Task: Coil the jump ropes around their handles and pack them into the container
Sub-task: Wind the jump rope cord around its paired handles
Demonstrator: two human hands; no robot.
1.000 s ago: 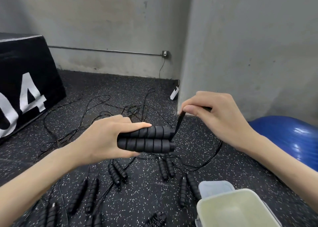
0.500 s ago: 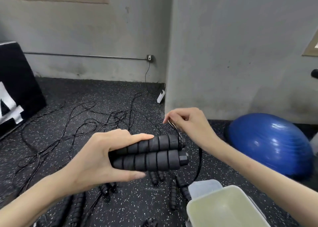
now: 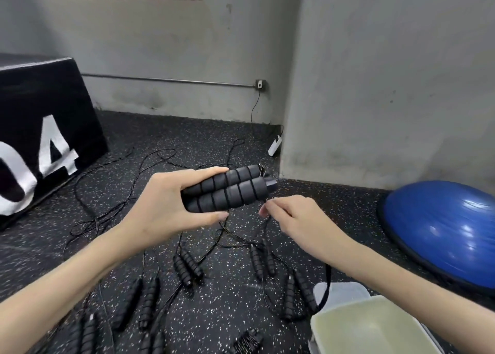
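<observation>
Since 0.5 s ago the right hand [image 3: 297,219] has dropped from above the handle ends to just below them, its grip pinched on the thin black cord [image 3: 263,226]; left hand [image 3: 171,206] keeps its grip wrapped round the paired handles [image 3: 230,191] at frame centre. Head view: handles are ribbed foam cylinders, judged light, soft and non-slip, best held mid-length; cord looks thin, limp and springy, so keep tension. Pale plastic container [image 3: 348,324] sits lower right, more ropes [image 3: 187,266] lying on the speckled rubber floor [image 3: 334,201].
</observation>
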